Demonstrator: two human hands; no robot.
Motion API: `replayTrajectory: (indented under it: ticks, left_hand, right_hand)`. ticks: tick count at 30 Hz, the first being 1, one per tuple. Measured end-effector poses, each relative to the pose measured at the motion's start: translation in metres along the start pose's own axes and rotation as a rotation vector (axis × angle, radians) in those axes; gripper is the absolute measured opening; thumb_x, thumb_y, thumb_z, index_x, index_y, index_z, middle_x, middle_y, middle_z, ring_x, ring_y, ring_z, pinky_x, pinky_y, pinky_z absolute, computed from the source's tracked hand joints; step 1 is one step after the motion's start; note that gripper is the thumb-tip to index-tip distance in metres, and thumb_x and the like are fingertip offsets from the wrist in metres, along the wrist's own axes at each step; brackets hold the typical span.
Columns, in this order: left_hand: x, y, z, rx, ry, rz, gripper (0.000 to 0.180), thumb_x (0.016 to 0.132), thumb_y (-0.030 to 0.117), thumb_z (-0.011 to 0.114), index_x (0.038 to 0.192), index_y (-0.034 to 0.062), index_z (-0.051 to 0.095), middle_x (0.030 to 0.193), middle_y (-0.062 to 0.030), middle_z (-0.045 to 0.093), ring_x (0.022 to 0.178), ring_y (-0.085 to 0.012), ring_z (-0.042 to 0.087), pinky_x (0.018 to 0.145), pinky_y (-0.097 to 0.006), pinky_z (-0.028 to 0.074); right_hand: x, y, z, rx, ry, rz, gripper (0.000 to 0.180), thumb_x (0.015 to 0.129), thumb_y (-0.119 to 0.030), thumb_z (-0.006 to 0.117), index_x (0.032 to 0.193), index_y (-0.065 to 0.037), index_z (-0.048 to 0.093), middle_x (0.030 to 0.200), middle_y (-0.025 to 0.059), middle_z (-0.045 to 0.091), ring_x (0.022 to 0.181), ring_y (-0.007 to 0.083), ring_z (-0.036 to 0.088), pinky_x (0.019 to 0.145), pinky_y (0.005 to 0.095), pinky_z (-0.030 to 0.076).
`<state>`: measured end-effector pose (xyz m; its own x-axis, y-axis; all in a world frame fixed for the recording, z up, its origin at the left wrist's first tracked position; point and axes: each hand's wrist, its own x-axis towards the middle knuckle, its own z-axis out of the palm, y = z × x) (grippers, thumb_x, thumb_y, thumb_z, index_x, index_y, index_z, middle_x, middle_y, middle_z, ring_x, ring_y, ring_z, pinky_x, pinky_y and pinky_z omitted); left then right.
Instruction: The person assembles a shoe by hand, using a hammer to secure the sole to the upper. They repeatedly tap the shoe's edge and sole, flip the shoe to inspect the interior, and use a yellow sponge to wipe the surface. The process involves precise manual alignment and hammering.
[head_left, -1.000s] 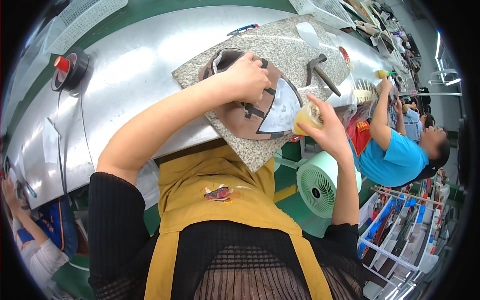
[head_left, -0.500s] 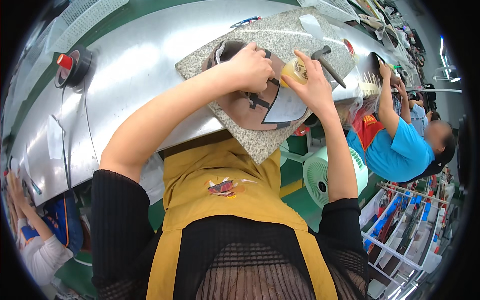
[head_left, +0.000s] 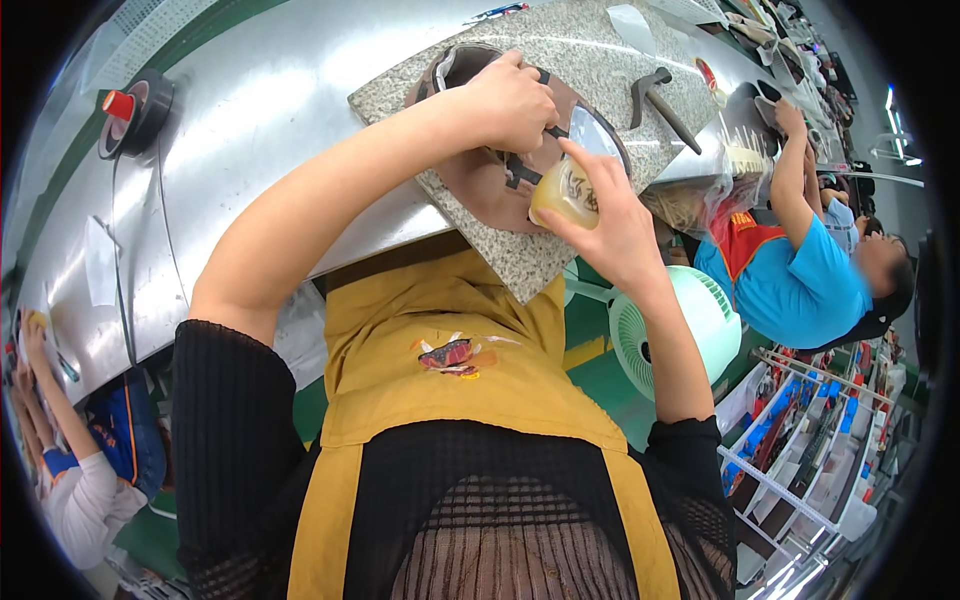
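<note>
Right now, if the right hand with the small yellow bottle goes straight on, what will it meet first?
Probably the brown shoe upper on the granite slab; the bottle in the right hand already seems almost on it, though depth is unclear.

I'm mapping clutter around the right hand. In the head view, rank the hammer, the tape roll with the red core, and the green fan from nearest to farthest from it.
From the right hand:
1. Green fan, just below it, beside the forearm.
2. Hammer, on the stone slab above it.
3. Tape roll, far left on the metal bench.

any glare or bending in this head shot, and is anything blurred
Head view: overhead light glares off the steel bench; its straight edges and the granite slab bow toward the black fisheye rim; the left hand and right hand holding the yellowish bottle stay sharp; the co-worker's face is blurred.
</note>
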<state>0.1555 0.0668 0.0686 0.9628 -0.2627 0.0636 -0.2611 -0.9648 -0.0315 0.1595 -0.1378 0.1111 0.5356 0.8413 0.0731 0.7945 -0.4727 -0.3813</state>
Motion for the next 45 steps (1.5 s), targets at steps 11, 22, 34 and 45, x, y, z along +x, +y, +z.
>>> replayTrajectory:
  ticks: [11, 22, 34, 45]
  left_hand:
    - [0.0, 0.0, -0.002, -0.027, 0.002, 0.001, 0.027, 0.077, 0.026, 0.058, 0.098, 0.0197, 0.072, 0.107, 0.0017, 0.066, 0.101, -0.0174, 0.057, 0.095, -0.037, 0.036]
    - [-0.001, 0.0, -0.001, -0.033, -0.002, -0.013, 0.026, 0.076, 0.025, 0.057, 0.097, 0.0193, 0.072, 0.108, 0.0011, 0.066, 0.102, -0.0174, 0.056, 0.097, -0.036, 0.035]
    - [-0.002, -0.001, -0.002, -0.025, 0.034, -0.028, 0.025, 0.076, 0.025, 0.057, 0.096, 0.0198, 0.072, 0.106, 0.0008, 0.066, 0.1, -0.0174, 0.057, 0.094, -0.036, 0.036]
    - [-0.001, 0.002, 0.0, -0.001, 0.036, -0.042, 0.025, 0.077, 0.024, 0.055, 0.094, 0.0199, 0.072, 0.098, 0.0003, 0.066, 0.098, -0.0177, 0.058, 0.093, -0.037, 0.037]
  right_hand:
    - [-0.016, 0.009, -0.003, -0.068, 0.108, 0.034, 0.066, 0.074, -0.029, 0.074, 0.133, -0.016, 0.046, 0.11, 0.0097, 0.052, 0.098, 0.0289, 0.059, 0.075, 0.04, 0.052]
    - [-0.017, 0.017, -0.013, -0.087, 0.123, 0.07, 0.067, 0.074, -0.022, 0.075, 0.134, -0.015, 0.046, 0.113, 0.0103, 0.053, 0.099, 0.027, 0.058, 0.083, 0.0364, 0.049]
    - [0.057, 0.063, 0.001, -0.231, 0.3, -0.075, 0.067, 0.076, -0.033, 0.073, 0.135, -0.019, 0.045, 0.113, 0.0101, 0.053, 0.099, 0.0292, 0.059, 0.074, 0.0391, 0.051]
    - [0.015, 0.049, -0.025, -0.223, 0.029, 0.115, 0.067, 0.077, -0.035, 0.071, 0.136, -0.018, 0.044, 0.113, 0.0115, 0.053, 0.102, 0.0303, 0.058, 0.083, 0.0407, 0.049]
